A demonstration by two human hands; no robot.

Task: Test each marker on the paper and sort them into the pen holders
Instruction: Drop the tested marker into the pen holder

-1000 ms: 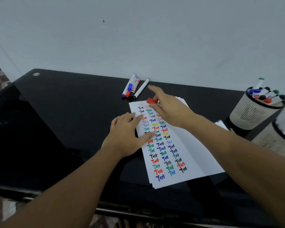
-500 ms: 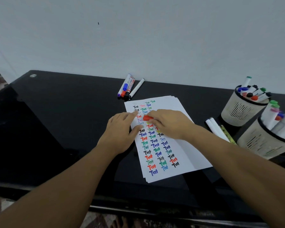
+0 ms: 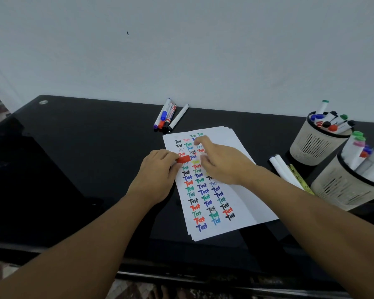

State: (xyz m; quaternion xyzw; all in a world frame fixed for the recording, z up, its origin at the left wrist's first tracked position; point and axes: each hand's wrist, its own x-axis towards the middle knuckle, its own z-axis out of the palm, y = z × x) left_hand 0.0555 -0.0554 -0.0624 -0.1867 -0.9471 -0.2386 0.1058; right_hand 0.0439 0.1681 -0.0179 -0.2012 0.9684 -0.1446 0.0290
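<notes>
two pen holders (image 3: 315,145), four loose markers (image 3: 166,116), perhaps more

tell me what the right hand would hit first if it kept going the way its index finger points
Probably the cluster of loose markers lying beyond the paper's far edge. The right hand points up and left across the written rows; depth is hard to judge from this single view.

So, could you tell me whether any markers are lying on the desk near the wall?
Yes, a cluster of four markers lies on the black desk by the wall, beyond the paper.
</notes>
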